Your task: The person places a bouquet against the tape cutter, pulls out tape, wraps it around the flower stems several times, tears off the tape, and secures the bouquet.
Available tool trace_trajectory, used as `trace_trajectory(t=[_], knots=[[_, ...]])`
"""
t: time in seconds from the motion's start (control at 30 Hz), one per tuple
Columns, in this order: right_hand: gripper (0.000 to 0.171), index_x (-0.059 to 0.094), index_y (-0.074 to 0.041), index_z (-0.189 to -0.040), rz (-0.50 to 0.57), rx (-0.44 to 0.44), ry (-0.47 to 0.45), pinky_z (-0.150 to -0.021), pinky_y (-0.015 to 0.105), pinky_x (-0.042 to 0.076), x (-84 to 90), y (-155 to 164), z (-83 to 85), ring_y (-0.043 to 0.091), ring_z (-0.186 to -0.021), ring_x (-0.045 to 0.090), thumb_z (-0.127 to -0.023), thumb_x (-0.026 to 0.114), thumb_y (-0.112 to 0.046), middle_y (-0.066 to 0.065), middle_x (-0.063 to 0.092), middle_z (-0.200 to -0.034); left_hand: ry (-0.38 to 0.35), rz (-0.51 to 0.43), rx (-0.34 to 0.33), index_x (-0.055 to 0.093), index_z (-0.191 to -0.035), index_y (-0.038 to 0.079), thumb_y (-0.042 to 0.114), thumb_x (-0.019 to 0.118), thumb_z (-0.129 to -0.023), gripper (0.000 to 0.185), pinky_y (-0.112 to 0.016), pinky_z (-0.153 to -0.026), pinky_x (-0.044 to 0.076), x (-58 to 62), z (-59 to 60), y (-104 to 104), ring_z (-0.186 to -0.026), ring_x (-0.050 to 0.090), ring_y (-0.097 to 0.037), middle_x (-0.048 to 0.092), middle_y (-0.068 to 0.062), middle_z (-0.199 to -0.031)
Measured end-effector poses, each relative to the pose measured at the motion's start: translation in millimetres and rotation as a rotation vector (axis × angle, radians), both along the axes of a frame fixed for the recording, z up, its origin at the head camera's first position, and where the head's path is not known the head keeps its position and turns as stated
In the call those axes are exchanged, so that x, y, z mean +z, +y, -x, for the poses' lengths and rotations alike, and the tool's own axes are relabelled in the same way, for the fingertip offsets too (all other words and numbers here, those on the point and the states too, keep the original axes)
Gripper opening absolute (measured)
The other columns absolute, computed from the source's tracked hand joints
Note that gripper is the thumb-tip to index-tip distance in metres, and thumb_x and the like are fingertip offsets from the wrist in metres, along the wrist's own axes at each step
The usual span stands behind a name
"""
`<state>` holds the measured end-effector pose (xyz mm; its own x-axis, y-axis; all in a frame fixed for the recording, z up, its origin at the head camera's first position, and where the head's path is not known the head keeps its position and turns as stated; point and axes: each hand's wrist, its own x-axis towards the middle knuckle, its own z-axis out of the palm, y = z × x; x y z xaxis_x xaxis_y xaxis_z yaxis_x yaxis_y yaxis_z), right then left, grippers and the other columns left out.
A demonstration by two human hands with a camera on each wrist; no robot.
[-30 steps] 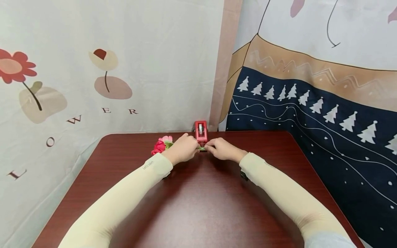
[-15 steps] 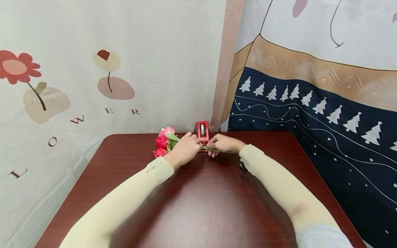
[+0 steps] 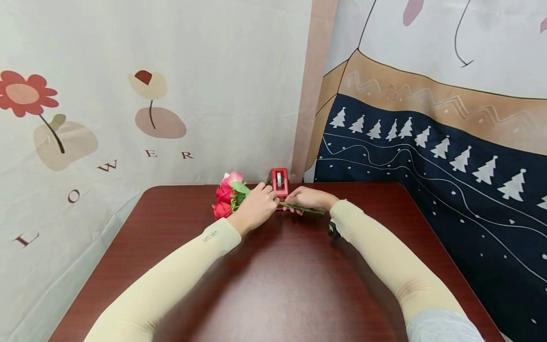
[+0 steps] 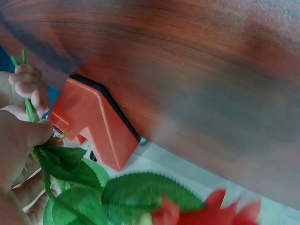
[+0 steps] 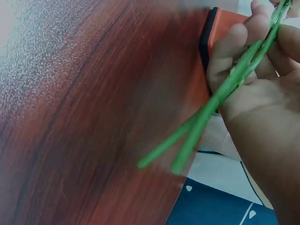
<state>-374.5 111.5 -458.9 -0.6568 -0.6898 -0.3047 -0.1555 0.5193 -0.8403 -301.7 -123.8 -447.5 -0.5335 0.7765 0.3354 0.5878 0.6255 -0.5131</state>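
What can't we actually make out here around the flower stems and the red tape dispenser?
- Any tape on the green flower stems: head view too small; right hand covers the spot in the right wrist view.
- Stem count: two ends show, blurred; the rest is hidden in the hands.
- Red tape dispenser: roll and cutter hidden by the left hand in the left wrist view.
- Red and pink blooms: cut off and blurred in the left wrist view.

I'm seeing even, bright light in the head view, soft glare sheening the tabletop (image 3: 278, 285); both wrist views are blurring close up, edges bending.
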Motion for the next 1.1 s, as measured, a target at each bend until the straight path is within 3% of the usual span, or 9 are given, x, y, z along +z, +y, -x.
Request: trace_trajectory(t=[0.13,0.27,0.4,0.6,0.8,0.97,1.1], knots=[[0.037,0.078,0.002,-0.119,-0.036,-0.010,0.059,-0.080,0.039,0.055,1.5,2,-1.1,0.017,-0.079,0.059,-0.115,0.056,-0.028,0.015,0.067,-0.095,-0.037,-0.015,0.013,0.085,-0.100,0.014,0.013,0.077,-0.101,0.007,-0.041,-0.089,0.045,-2.3,1.0,2,-0.100,0.070,-0.026,0.082,-0.005,-0.098],[0.034,0.080,-0.002,-0.118,-0.054,-0.025,0.093,-0.082,0.040,0.056,1.8,2,-3.2,0.018,-0.080,0.059,-0.114,0.059,-0.028,0.017,0.068,-0.096,-0.122,-0.057,0.045,0.084,-0.097,0.014,0.014,0.077,-0.100,0.008,-0.041,-0.090,0.047,-2.6,1.1,3,-0.099,0.070,-0.026,0.083,-0.004,-0.099],[0.031,0.082,-0.005,-0.115,-0.069,-0.045,0.153,-0.079,0.037,0.055,2.0,1,-6.4,0.017,-0.077,0.059,-0.113,0.062,-0.027,0.010,0.068,-0.089,-0.297,-0.145,0.102,0.083,-0.092,0.014,0.017,0.077,-0.101,0.012,-0.044,-0.090,0.049,0.3,1.6,4,-0.096,0.070,-0.028,0.083,-0.004,-0.096],[0.026,0.084,-0.010,-0.112,-0.114,-0.039,0.332,-0.073,0.029,0.052,-0.2,-2,-12.0,0.013,-0.076,0.059,-0.113,0.063,-0.025,0.005,0.070,-0.085,-0.590,-0.239,0.251,0.085,-0.095,0.018,0.028,0.078,-0.103,0.015,-0.045,-0.087,0.049,10.2,5.9,7,-0.092,0.074,-0.025,0.081,0.000,-0.087],[0.023,0.085,-0.013,-0.113,-0.114,-0.050,0.440,-0.075,0.030,0.052,-0.6,-2,-17.0,0.016,-0.080,0.060,-0.112,0.064,-0.022,0.011,0.077,-0.093,-0.804,-0.312,0.281,0.084,-0.096,0.015,0.038,0.067,-0.111,0.033,-0.043,-0.085,0.051,15.7,13.3,7,-0.077,0.067,-0.019,0.071,0.001,-0.071],[0.022,0.086,-0.013,-0.114,-0.103,-0.053,0.499,-0.077,0.030,0.052,-1.7,-5,-17.1,0.015,-0.082,0.061,-0.111,0.066,-0.019,0.004,0.077,-0.094,-0.864,-0.341,0.293,0.085,-0.109,0.014,0.036,0.065,-0.112,0.029,-0.047,-0.097,0.053,15.4,17.3,6,-0.092,0.072,-0.020,0.079,0.002,-0.087],[0.022,0.086,-0.011,-0.115,-0.127,-0.059,0.528,-0.079,0.031,0.054,-1.5,-7,-19.7,0.015,-0.083,0.062,-0.110,0.066,-0.017,0.008,0.079,-0.095,-0.836,-0.333,0.317,0.085,-0.111,0.016,0.036,0.068,-0.110,0.026,-0.049,-0.104,0.055,14.5,16.4,9,-0.103,0.077,-0.023,0.084,0.000,-0.104]])
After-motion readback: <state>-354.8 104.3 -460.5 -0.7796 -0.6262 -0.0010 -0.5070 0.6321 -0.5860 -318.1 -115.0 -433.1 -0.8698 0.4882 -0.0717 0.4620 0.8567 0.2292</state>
